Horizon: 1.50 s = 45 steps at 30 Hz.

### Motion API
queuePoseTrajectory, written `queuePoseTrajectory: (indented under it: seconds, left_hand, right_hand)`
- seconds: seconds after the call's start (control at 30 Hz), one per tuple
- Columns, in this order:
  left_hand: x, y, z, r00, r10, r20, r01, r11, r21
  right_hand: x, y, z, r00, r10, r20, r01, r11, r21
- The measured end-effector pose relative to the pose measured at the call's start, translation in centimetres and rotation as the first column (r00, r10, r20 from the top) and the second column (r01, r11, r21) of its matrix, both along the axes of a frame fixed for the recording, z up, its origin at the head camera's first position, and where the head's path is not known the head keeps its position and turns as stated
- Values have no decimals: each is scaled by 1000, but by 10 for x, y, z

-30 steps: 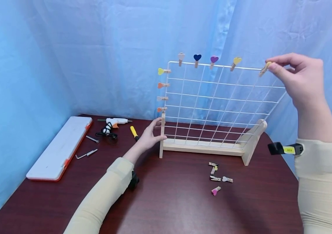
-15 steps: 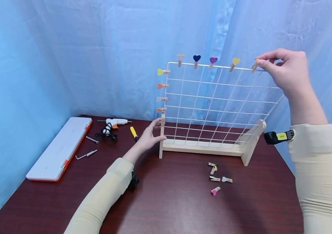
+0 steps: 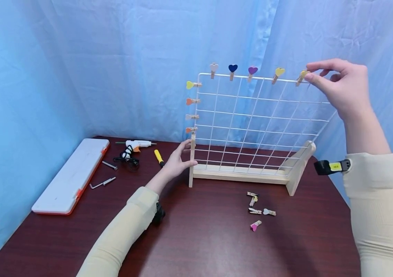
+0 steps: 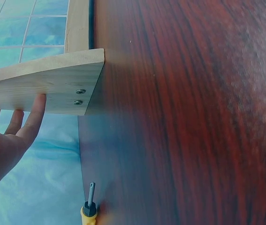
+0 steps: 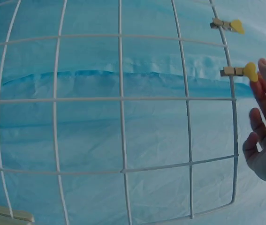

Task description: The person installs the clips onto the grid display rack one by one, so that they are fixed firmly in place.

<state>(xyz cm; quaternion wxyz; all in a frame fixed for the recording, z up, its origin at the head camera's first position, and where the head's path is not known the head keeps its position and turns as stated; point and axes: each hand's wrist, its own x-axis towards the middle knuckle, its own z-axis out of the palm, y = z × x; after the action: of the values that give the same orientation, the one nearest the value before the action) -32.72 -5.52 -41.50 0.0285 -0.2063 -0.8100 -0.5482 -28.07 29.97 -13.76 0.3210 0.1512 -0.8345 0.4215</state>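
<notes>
A white wire grid (image 3: 248,114) stands in a wooden stand (image 3: 239,176). My left hand (image 3: 175,164) holds the stand's left end panel (image 4: 60,82), thumb at one edge and fingers at the other. At the top wire, my right hand (image 3: 350,86) pinches a small clothespin with a yellow heart (image 5: 238,71) between thumb and index finger. That clothespin sits across the wire, right of another yellow-heart clothespin (image 3: 278,74). Purple (image 3: 252,72), dark blue (image 3: 232,71) and pale heart clothespins (image 3: 213,70) line the same wire. Several more clip the left side wire.
Several loose clothespins (image 3: 254,211) lie on the dark red table before the stand. At the left are a white case (image 3: 70,175), a glue gun (image 3: 137,143) with a coiled black cord, a bolt (image 3: 109,165), a hex key (image 3: 99,183) and a yellow-handled screwdriver (image 3: 159,156).
My right hand has moved left along the top wire with the yellow-heart clothespin, then shifted very slightly back right, and the clothespin now straddles the wire. My left hand has stayed put.
</notes>
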Motion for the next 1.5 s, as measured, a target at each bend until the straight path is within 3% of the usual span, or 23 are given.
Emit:
queuePoseTrajectory:
  seconds: [0.07,0.2,0.3,0.43,0.67,0.8,0.93,1.03,1.13,1.23,1.37,1.5]
  left_hand:
    - [0,1,0,1000,1,2,-1,1000,2]
    - [0,2,0,1000,-3,6,3,1000,15]
    - [0,2,0,1000,-3,5,3,1000,13]
    - [0,0,0,1000,-4,-2,4,1000,5]
    - [1,-3,1,1000,-16,-3,16,1000,13]
    - [0,-4,0,1000,-6,-6,6,1000,-10]
    - [1,-2,0,1000,-14,-1,14,1000,-2]
    - [1,0,0,1000,-25,5,25,1000,11]
    - [3,2,0,1000,-18,11,18,1000,0]
    - [4,3,0,1000,-8,16,8,1000,-9]
    - [5,2,2,1000,-16,12,16,1000,0]
    - [16,1,15,1000,-28,7,28,1000,9]
  right_hand:
    - [7,-3,-6,995,17,-97,-18,1000,-15]
    - [21,-13,-25,964,57,-259,-54,998,17]
    - [27,-17,-42,951,62,-303,-54,998,35]
    - [22,-12,-56,934,-1,-356,27,997,69]
    - [1,-13,-40,889,-105,-446,112,994,-11]
    - [-5,-17,-26,875,-102,-474,125,992,19]
    - [-3,-18,-20,885,-80,-459,105,994,30]
    - [1,-14,-24,900,-78,-430,87,996,1]
    - [6,-9,-40,911,-17,-413,39,998,45]
    - [14,-8,-67,926,95,-365,-37,986,162]
    - [24,-11,-115,952,185,-244,-105,945,308]
    - [26,-9,-167,972,217,-90,-169,910,378]
